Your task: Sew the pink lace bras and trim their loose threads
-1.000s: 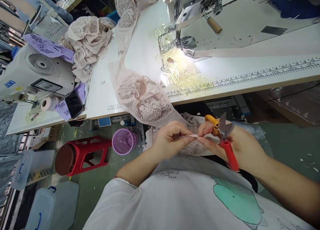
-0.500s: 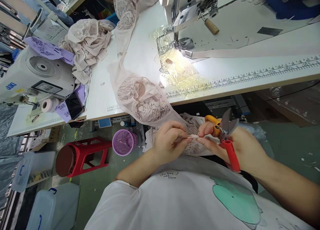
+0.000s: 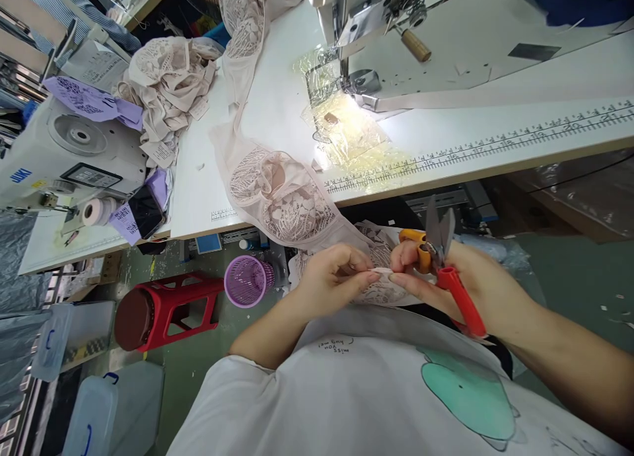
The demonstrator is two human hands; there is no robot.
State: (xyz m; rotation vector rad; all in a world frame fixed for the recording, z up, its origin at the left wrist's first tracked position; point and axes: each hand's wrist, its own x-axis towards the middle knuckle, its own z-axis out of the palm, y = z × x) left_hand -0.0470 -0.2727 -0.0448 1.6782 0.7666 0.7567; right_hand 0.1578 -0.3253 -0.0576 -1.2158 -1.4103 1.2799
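My left hand (image 3: 333,279) and my right hand (image 3: 458,285) meet in front of my chest, below the table edge. Both pinch a narrow pale strap (image 3: 380,271) between fingertips. My right hand also carries snips (image 3: 440,258) with an orange and a red handle, blades pointing up and slightly apart. The strap belongs to a beige lace bra (image 3: 284,195) that hangs from the white table (image 3: 208,178) down to my lap.
A sewing machine (image 3: 366,20) stands lit at the back, with a ruler strip (image 3: 495,145) along the table's front edge. More lace garments (image 3: 168,86) are heaped at left beside another machine (image 3: 69,145). Below are a red stool (image 3: 163,307) and a purple basket (image 3: 245,281).
My hands stay together on the strap. The snips have tilted more upright and their blades have closed a little. The view shifted slightly.
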